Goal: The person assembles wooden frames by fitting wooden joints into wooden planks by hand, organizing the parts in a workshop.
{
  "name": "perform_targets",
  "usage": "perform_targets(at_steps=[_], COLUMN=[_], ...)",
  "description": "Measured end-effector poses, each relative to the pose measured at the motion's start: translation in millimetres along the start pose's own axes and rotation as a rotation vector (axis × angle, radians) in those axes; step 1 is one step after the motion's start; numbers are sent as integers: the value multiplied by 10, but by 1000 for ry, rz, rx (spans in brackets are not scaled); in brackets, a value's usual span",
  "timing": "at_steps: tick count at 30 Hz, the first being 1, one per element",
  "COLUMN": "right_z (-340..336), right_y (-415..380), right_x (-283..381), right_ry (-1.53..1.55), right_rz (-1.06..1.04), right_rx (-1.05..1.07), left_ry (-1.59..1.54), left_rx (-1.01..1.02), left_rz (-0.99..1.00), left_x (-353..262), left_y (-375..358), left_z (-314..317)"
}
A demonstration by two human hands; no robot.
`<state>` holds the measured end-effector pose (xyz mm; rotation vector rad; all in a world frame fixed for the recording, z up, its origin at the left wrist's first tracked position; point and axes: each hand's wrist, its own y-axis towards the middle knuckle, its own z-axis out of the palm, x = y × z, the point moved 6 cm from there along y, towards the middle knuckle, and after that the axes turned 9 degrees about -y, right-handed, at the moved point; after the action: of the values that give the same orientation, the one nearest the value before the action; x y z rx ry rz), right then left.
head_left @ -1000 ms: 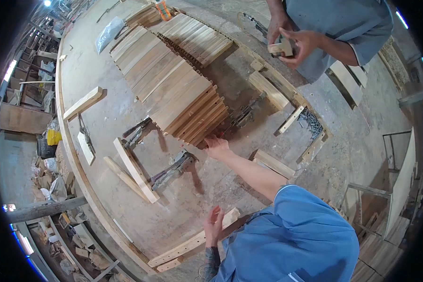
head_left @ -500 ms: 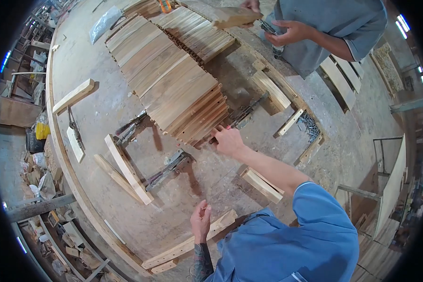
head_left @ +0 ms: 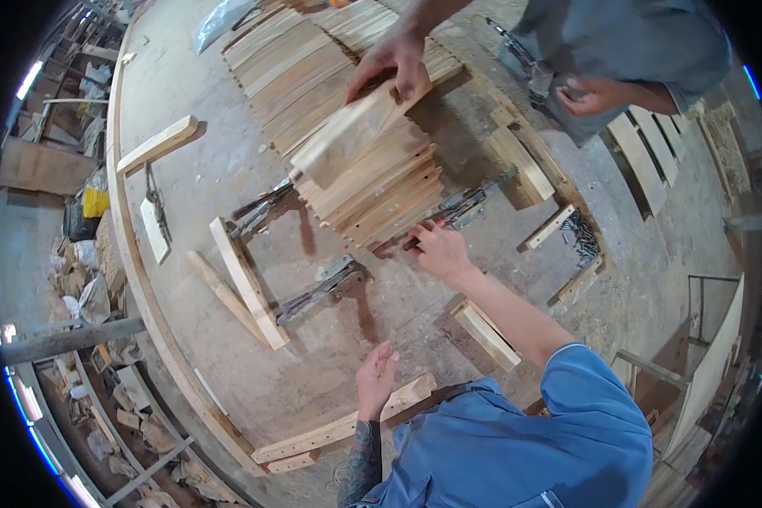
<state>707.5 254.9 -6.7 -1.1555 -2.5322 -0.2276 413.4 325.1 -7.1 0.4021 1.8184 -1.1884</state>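
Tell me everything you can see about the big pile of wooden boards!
The pile looks like tan and brown wood, its flat boards laid side by side in layers. Small dark holes and little knobs show along its edges. It is on the work surface. The right hand is at its near end, but whether it touches is unclear. Another person's hand holds a board over it, hiding part of the top.

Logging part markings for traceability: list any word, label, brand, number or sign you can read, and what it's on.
No readable text anywhere.
Stacked boards: no lettering or numbers to be made out.
Metal clamp: any marking too small to read.
Yellow bag: too small to read.
Blue shirt: no legible lettering.
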Motion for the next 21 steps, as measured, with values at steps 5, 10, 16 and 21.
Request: perform_targets(at_steps=[5, 10, 16, 21], right_z=[-197, -417, -416, -369], right_y=[-78, -69, 392, 845], right_x=[-24, -306, -865, -1128], right_ry=[170, 546, 1063, 1072], right_rz=[28, 369, 443, 647], right_rx=[24, 65, -319, -138], left_ry=[-104, -283, -631, -719], left_rx=[-186, -316, -269, -212], left_rz=[71, 188, 159, 184], left_x=[-352, -957, -1520, -1621], left_y=[330, 881, 1562, 2154], left_z=[-379, -832, -848, -722])
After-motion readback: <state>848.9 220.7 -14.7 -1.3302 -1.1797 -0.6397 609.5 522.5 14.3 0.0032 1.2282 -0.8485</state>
